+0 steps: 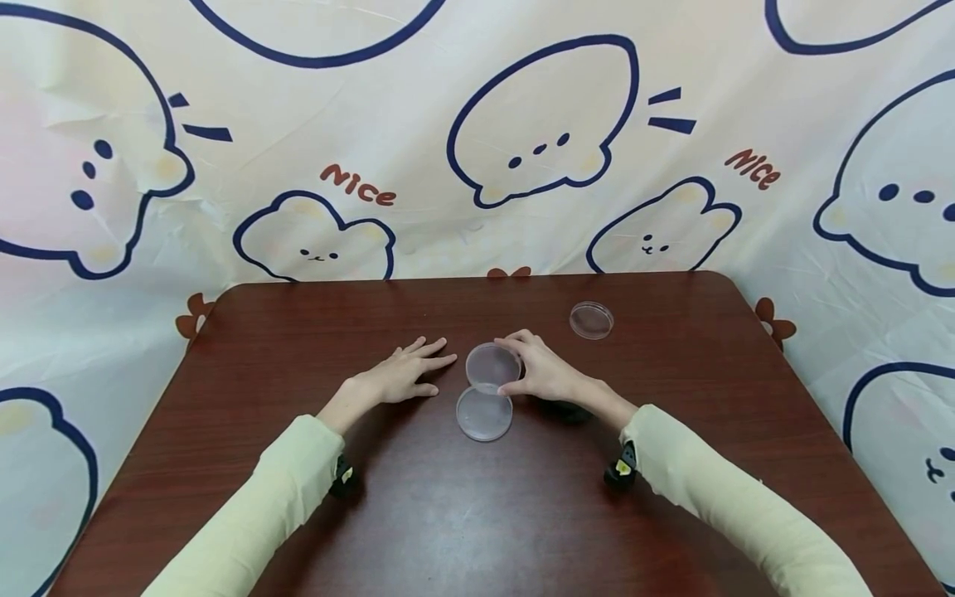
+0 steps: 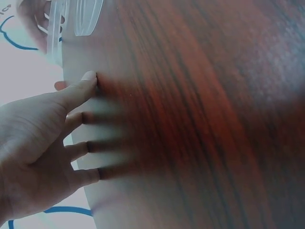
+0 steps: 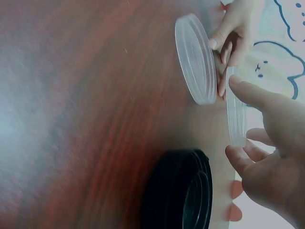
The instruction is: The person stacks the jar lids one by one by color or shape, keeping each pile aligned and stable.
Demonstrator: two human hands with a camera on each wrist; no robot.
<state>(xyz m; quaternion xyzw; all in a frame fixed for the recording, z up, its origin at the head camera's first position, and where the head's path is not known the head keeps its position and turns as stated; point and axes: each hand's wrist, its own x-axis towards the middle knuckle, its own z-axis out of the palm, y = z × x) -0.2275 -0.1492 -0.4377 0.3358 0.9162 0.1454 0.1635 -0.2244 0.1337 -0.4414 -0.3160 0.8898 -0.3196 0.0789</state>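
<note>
My right hand (image 1: 548, 371) pinches a clear round petri dish (image 1: 491, 365) between thumb and fingers, gripping it by its rim. In the right wrist view this held dish (image 3: 236, 119) appears nearly edge-on. A second clear petri dish (image 1: 483, 416) lies flat on the table just nearer to me, overlapped in the head view by the held one. My left hand (image 1: 403, 375) rests to the left of both dishes with fingers spread and holds nothing. Its fingertips (image 2: 93, 174) touch or nearly touch the tabletop.
Farther back on the right of the brown wooden table (image 1: 462, 514) lies another clear petri dish (image 1: 592, 321). A black round object (image 3: 174, 191) with a raised rim sits partly hidden below the right wrist. A printed cloth (image 1: 418, 108) hangs behind the table.
</note>
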